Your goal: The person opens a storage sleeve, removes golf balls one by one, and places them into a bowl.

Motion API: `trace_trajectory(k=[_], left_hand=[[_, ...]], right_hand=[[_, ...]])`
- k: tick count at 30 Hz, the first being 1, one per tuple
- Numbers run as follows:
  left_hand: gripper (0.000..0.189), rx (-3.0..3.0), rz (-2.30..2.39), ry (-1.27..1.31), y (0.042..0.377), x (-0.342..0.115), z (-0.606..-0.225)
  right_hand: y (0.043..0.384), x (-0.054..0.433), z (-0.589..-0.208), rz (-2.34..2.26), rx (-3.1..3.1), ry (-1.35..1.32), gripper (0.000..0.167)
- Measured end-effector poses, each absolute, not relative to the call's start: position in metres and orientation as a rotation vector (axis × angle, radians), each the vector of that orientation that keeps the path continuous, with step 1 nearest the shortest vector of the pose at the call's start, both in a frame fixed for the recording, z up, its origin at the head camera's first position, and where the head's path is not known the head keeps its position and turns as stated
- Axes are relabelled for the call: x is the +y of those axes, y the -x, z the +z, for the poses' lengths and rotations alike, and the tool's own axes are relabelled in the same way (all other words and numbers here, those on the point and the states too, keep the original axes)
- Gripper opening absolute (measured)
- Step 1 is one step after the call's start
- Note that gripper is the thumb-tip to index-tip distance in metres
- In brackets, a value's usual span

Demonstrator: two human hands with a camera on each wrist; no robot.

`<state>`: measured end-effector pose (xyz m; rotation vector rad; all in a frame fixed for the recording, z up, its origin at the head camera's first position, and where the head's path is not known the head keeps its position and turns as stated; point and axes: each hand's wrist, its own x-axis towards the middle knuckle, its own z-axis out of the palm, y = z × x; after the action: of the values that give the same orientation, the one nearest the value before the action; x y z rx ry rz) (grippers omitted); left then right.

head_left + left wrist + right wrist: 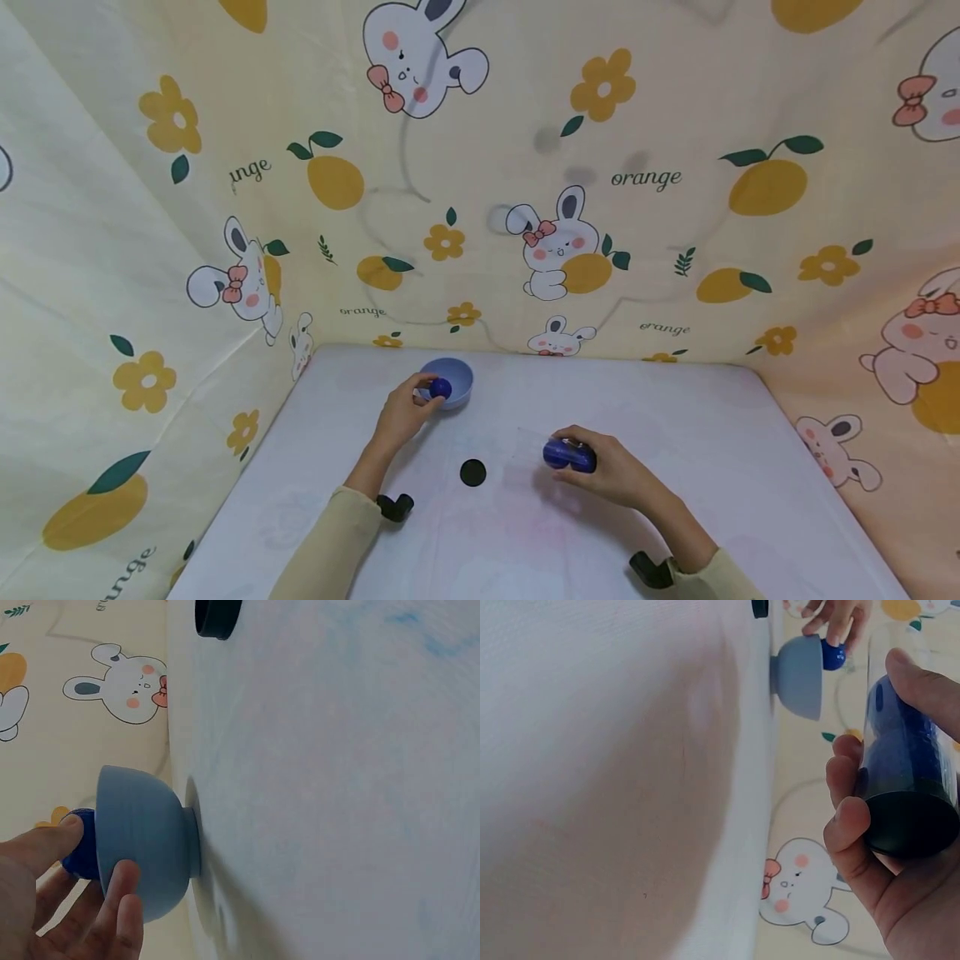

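Observation:
My left hand [401, 414] pinches a small dark-blue ball [440, 388] between thumb and fingers at the rim of a light-blue bowl [467, 393]. In the left wrist view, the ball [84, 844] sits at the bowl's mouth and some fingertips touch the bowl's outer wall [146, 832]. My right hand [611, 468] grips a clear tube [904, 742] with blue balls inside and a black end [911, 825]. Its clear end points left in the head view. Between the hands, a round black cap [472, 472] lies on the table. The bowl's inside is partly hidden by my left hand.
The white-covered table [645, 400] meets a patterned cloth backdrop [480, 250] at its back and sides. Black wrist mounts [395, 507] sit at both sleeve cuffs. The bowl stands upright near the table's back edge, left of centre.

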<state>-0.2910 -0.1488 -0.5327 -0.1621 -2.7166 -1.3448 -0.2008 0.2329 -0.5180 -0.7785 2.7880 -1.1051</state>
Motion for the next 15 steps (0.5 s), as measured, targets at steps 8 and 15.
trace_trajectory(k=[8, 15], left_hand=[[0.035, -2.659, -1.32, 0.182, 0.2898, -0.1517, -0.5338], [0.034, -2.688, -1.344, 0.178, 0.2848, -0.1491, -0.5321]], right_hand=[[0.1988, 0.2317, -0.5191, -1.141, 2.804, 0.837, 0.052], [0.1983, 0.2321, -0.5162, -1.109, 2.805, 0.809, 0.053]])
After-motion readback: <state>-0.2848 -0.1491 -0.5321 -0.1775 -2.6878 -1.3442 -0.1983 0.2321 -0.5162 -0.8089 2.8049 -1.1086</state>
